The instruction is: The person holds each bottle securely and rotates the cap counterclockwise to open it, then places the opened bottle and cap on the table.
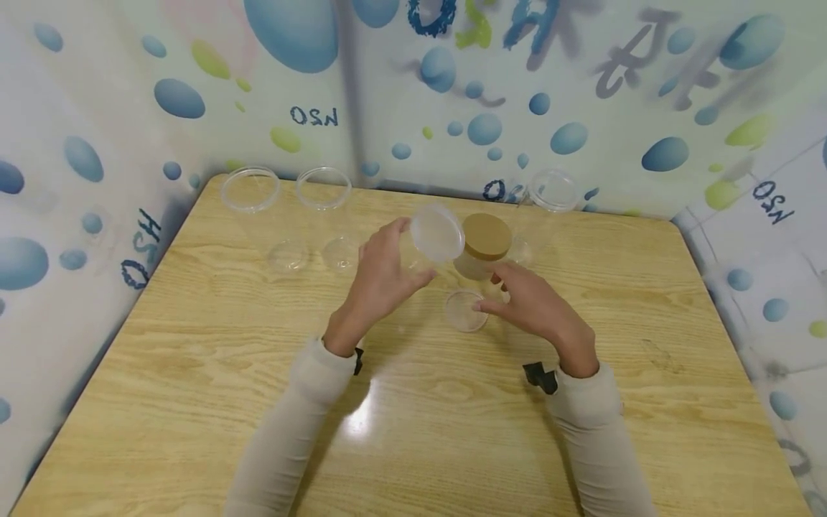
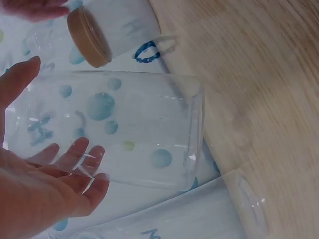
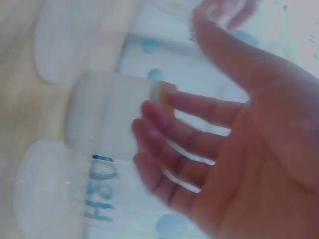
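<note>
My left hand grips a clear jar, with the thumb on one side and the curved fingers on the other. The jar's whitish round top leans left, between thumb and forefinger. Its round base shows nearer my right hand. That right hand is relaxed, fingers slightly bent and apart, with its thumb tip overlapping the base's edge in the head view. In the right wrist view its palm and fingers hold nothing. Just beyond it stands a jar with a brown lid.
Two clear jars stand at the back left, one beside the other. Another clear jar is at the back right, behind the brown-lidded one. Patterned walls enclose the wooden table at the back and sides.
</note>
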{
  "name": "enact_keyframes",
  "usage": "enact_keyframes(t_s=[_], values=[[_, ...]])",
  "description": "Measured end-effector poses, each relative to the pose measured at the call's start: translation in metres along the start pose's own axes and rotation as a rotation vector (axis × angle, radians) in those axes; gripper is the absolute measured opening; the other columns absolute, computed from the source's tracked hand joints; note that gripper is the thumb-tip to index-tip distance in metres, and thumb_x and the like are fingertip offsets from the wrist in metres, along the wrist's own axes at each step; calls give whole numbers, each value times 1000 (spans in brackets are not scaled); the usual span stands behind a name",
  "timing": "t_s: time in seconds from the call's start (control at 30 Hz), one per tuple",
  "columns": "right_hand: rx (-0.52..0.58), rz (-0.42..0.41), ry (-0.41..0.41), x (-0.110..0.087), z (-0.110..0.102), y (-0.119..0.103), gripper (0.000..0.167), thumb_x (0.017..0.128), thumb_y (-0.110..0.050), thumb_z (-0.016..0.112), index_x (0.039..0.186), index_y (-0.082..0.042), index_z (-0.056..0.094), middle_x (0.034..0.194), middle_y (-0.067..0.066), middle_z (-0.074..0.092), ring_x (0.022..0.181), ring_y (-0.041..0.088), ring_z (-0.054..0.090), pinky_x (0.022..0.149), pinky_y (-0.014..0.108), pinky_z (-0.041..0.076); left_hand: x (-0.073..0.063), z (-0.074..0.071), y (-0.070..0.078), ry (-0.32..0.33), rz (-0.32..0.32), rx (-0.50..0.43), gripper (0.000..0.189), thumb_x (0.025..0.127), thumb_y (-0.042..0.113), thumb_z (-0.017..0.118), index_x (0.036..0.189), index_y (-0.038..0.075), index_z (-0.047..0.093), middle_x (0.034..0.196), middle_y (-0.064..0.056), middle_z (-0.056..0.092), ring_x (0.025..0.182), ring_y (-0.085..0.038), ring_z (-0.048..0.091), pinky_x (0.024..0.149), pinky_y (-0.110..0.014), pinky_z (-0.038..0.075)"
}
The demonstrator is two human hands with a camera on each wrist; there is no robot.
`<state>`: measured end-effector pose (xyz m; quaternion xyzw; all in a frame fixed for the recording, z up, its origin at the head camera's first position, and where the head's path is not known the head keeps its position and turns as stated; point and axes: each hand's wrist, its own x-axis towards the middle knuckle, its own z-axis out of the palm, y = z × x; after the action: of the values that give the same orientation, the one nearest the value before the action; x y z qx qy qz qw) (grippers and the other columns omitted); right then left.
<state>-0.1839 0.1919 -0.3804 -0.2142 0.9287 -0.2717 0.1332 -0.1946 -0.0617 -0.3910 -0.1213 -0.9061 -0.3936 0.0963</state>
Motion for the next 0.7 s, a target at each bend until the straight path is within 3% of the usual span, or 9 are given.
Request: enact_keyframes(t_s=[0.1,0.27,0.43,0.6,0.7], values=[[25,-47,112,-5,-4,-8,71,90,-38,73,146,-6,41,139,17,50,120,36,54,92,54,49,-3,0,2,-34,51,77,87,75,28,88,144,4,41,140,-15,52,130,-33,47,107,-55,31],[70,-242,320,-5,1,-25,90,84,-29,80,154,-10,26,150,15,37,127,33,48,94,52,49,-7,2,7,-62,119,166,87,75,28,88,144,4,41,142,-15,51,133,-34,45,106,-56,34],[52,-418,472,0,9,-38,91,81,-29,82,154,-9,30,151,15,38,129,30,45,94,50,49,-11,4,13,-83,162,191,89,74,31,89,144,5,41,142,-15,51,133,-34,45,107,-56,35],[8,-446,581,1,14,-42,84,81,-27,83,148,-2,39,148,18,41,134,32,43,103,51,44,-12,6,17,-121,181,203,90,79,47,82,146,4,39,144,-14,50,133,-33,47,107,-56,37],[9,-437,607,1,15,-42,78,78,-19,85,143,-1,45,145,19,44,131,33,45,99,52,46,-13,6,18,-139,187,213,89,83,53,76,146,3,39,144,-14,51,133,-33,48,105,-56,38]])
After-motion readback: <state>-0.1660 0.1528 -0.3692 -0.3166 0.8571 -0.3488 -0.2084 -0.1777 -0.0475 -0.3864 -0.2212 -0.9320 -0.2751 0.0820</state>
